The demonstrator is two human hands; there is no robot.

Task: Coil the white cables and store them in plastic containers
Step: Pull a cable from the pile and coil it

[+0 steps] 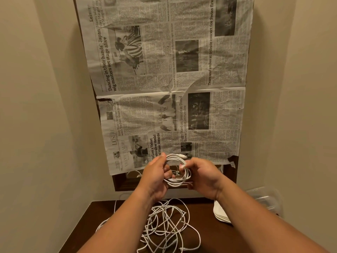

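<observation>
A coiled white cable (177, 180) hangs in the air above the dark table (209, 240). My left hand (156, 177) grips the coil's left side, thumb on top of the loops. My right hand (202, 177) pinches the cable's end at the coil's right side. Below my hands, a loose tangle of several white cables (167, 227) lies on the table. Clear plastic containers (264, 199) stand at the table's right edge, partly hidden by my right forearm.
A stack of white lids or plates (221, 214) sits on the table just left of the containers. Newspaper sheets (169, 84) cover a dark panel on the wall ahead. Beige walls close in on both sides.
</observation>
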